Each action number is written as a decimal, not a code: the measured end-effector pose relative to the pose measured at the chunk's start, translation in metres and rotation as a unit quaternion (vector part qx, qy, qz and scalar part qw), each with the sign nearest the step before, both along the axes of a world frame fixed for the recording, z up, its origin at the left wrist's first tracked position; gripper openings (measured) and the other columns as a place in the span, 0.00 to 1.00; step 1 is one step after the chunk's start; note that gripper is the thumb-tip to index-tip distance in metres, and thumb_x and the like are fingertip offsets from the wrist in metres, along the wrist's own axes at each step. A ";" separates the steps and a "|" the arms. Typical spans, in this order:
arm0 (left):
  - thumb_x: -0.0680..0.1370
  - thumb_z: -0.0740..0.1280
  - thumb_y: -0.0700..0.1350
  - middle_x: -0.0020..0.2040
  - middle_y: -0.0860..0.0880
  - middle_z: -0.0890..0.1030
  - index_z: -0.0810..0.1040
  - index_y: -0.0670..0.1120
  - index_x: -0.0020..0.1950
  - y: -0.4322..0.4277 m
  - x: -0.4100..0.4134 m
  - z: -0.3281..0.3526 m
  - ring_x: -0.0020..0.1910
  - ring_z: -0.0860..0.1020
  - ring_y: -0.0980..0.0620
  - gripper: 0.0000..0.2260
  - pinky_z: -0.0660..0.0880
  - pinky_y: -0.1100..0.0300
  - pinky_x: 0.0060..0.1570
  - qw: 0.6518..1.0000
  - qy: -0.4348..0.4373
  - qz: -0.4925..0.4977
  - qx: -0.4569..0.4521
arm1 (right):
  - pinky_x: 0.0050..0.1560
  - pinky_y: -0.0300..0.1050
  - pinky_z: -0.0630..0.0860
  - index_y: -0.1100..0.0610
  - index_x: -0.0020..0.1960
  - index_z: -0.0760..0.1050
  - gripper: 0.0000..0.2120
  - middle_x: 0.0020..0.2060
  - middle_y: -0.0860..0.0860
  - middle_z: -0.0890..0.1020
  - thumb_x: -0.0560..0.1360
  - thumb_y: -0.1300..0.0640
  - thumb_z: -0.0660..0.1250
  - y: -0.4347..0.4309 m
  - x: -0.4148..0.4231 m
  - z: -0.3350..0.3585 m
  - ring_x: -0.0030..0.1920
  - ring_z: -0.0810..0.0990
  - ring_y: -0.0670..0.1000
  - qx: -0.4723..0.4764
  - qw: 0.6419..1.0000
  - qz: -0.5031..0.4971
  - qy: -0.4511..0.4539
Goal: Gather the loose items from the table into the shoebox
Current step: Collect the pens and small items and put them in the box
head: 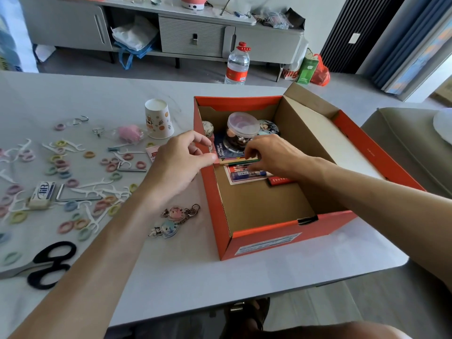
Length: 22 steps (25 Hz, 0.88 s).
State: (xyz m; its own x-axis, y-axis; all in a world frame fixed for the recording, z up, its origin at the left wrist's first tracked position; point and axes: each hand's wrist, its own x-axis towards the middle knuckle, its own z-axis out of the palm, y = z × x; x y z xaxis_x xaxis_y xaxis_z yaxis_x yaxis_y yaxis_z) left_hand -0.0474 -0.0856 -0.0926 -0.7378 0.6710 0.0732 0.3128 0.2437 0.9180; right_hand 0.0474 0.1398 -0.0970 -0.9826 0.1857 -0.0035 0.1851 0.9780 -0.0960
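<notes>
An orange shoebox (288,228) stands open on the white table (220,285). Inside it are a clear plastic jar (242,129), a round badge (269,127), a cork-topped little jar (208,126), cards (221,148) and a blue pen (249,174). My right hand (274,155) reaches into the box and pinches a thin green pen (245,161) just above the cards. My left hand (181,162) is at the box's left wall, thumb and curled fingers pinching its rim. Loose on the table to the left lie pastel hair ties (66,227), white floss picks (97,185), two keychains (176,218) and an eraser (41,194).
A paper cup (159,121) stands left of the box, with a pink bagged item (129,133) beside it. Black-handled scissors (49,265) lie at the near left edge. A water bottle (237,64) stands at the table's far edge. The box lid (354,148) hangs open to the right.
</notes>
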 end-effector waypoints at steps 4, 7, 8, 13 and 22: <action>0.78 0.68 0.41 0.34 0.54 0.78 0.80 0.52 0.50 -0.023 -0.016 0.001 0.25 0.74 0.62 0.06 0.69 0.69 0.27 0.997 0.050 0.048 -0.019 | 0.40 0.30 0.73 0.55 0.47 0.82 0.03 0.41 0.46 0.82 0.75 0.57 0.70 -0.049 -0.008 0.033 0.40 0.78 0.43 -0.086 0.991 -0.006 0.100; 0.77 0.66 0.41 0.38 0.55 0.80 0.80 0.54 0.48 -0.064 -0.041 0.005 0.32 0.78 0.59 0.08 0.71 0.62 0.33 0.988 0.077 0.122 -0.057 | 0.38 0.24 0.68 0.55 0.48 0.83 0.04 0.39 0.44 0.80 0.75 0.59 0.69 -0.102 -0.019 0.057 0.37 0.76 0.40 -0.122 0.984 0.016 0.125; 0.76 0.65 0.40 0.38 0.55 0.81 0.80 0.54 0.46 -0.081 -0.050 0.005 0.36 0.79 0.54 0.09 0.73 0.60 0.36 0.984 0.072 0.151 -0.066 | 0.39 0.25 0.69 0.54 0.48 0.83 0.05 0.40 0.44 0.81 0.75 0.60 0.69 -0.122 -0.024 0.065 0.37 0.77 0.40 -0.130 0.983 0.043 0.120; 0.77 0.62 0.41 0.45 0.47 0.84 0.80 0.52 0.49 -0.166 -0.085 -0.006 0.48 0.80 0.42 0.09 0.75 0.53 0.47 0.944 0.095 0.251 -0.192 | 0.50 0.45 0.79 0.54 0.52 0.82 0.09 0.49 0.50 0.84 0.77 0.59 0.64 -0.219 -0.072 0.044 0.48 0.82 0.50 -0.096 0.985 0.130 -0.060; 0.78 0.67 0.47 0.54 0.50 0.82 0.78 0.50 0.58 -0.229 -0.116 -0.038 0.52 0.80 0.48 0.09 0.75 0.56 0.48 0.918 0.123 0.259 -0.274 | 0.42 0.51 0.79 0.58 0.52 0.78 0.06 0.49 0.54 0.79 0.77 0.61 0.64 -0.293 -0.155 -0.051 0.46 0.79 0.56 -0.028 0.999 0.033 0.023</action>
